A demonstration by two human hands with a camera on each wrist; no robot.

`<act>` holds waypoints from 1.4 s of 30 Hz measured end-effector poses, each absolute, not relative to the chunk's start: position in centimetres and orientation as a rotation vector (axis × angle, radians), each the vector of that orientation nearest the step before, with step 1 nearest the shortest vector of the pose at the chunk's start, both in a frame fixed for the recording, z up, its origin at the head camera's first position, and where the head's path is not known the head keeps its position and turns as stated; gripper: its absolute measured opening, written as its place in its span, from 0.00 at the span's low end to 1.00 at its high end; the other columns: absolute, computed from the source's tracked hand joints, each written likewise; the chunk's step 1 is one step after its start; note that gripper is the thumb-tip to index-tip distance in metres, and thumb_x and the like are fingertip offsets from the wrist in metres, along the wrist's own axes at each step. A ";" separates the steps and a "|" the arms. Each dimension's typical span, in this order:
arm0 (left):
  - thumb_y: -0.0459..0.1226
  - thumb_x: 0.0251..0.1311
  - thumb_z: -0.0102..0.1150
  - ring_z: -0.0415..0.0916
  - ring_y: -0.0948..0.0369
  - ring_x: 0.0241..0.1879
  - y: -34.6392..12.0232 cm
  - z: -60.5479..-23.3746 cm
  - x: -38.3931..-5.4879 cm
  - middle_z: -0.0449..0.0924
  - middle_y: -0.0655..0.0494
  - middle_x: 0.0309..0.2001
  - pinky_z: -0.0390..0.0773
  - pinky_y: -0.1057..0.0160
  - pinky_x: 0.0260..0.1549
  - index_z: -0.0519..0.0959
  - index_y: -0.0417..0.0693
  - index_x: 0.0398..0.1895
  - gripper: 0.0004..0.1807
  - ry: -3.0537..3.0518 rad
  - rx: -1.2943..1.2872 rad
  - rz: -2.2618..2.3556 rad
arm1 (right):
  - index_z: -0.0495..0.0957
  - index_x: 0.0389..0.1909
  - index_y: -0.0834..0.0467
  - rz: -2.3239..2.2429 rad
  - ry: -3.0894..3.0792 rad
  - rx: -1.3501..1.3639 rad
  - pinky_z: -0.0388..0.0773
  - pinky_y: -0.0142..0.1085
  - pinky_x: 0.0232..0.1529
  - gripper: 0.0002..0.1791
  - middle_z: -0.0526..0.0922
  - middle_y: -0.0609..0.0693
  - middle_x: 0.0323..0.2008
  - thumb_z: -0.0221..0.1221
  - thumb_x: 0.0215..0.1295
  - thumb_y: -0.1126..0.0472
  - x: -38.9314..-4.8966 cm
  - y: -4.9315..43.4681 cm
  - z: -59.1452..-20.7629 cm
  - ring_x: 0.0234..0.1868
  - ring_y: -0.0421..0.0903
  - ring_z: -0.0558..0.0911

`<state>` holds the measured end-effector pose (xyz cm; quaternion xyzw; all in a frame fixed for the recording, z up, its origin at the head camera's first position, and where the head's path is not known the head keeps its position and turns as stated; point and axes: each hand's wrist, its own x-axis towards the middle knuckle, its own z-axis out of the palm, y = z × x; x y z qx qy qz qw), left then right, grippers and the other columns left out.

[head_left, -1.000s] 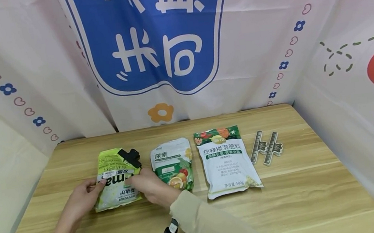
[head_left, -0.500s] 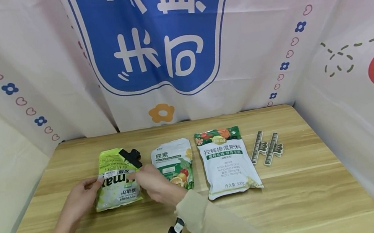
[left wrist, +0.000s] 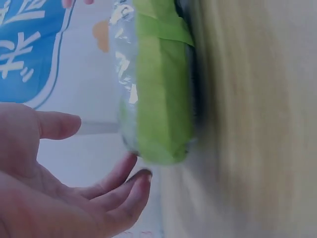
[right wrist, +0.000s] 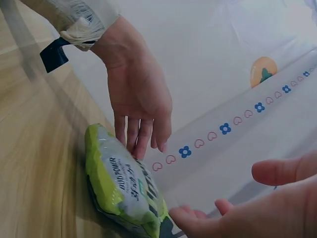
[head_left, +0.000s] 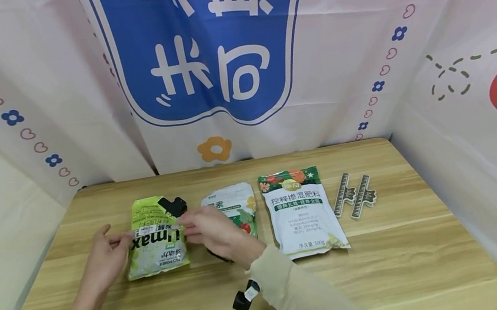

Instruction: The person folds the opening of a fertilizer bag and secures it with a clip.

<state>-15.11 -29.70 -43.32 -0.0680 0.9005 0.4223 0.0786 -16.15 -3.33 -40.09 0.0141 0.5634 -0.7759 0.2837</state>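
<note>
A yellow-green and silver fertilizer bag [head_left: 158,254] lies on the left of the table, its print upside down in the head view. A black clip [head_left: 173,206] sits at its upper right corner. At the bag's left edge is my left hand [head_left: 102,266], its fingers loosely spread; in the left wrist view fingertips reach the green end of the bag [left wrist: 163,104], thumb apart. My right hand [head_left: 221,235] hovers by the bag's right edge just below the clip, covering part of the middle pouch. The right wrist view shows its thumb and fingers [right wrist: 190,220] apart.
Right of this bag lies a white and green urea pouch [head_left: 243,212], then a larger white fertilizer bag [head_left: 306,220]. Two ruler-marked clips [head_left: 344,195] lie beyond it. A printed white curtain [head_left: 335,63] hangs along the back edge of the wooden table [head_left: 403,260].
My right hand has come off the bag's right side and moved right, over the urea pouch. My left hand's fingers have lifted and spread a little at the left edge. The bag stays put.
</note>
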 end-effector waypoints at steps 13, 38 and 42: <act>0.55 0.82 0.43 0.69 0.29 0.69 -25.8 -40.5 -14.9 0.70 0.28 0.70 0.74 0.32 0.63 0.44 0.37 0.84 0.43 2.852 -0.121 1.357 | 0.80 0.58 0.68 -2.059 1.505 -0.148 0.79 0.55 0.67 0.17 0.86 0.50 0.47 0.55 0.79 0.61 -16.1 1.7 -39.5 0.59 0.57 0.85; 0.47 0.84 0.43 0.85 0.48 0.58 -21.0 -41.9 -15.6 0.80 0.32 0.64 0.87 0.61 0.51 0.54 0.37 0.82 0.34 2.585 0.064 1.495 | 0.73 0.65 0.69 -2.078 1.784 0.034 0.71 0.54 0.75 0.20 0.72 0.62 0.70 0.57 0.79 0.63 -17.0 9.8 -41.2 0.71 0.62 0.75; 0.46 0.83 0.45 0.83 0.48 0.61 -20.1 -42.3 -15.6 0.77 0.31 0.65 0.87 0.62 0.52 0.50 0.39 0.83 0.35 2.443 0.034 1.610 | 0.70 0.69 0.69 -2.036 1.856 0.104 0.64 0.54 0.79 0.26 0.65 0.62 0.76 0.61 0.76 0.61 -17.0 10.0 -41.7 0.74 0.58 0.72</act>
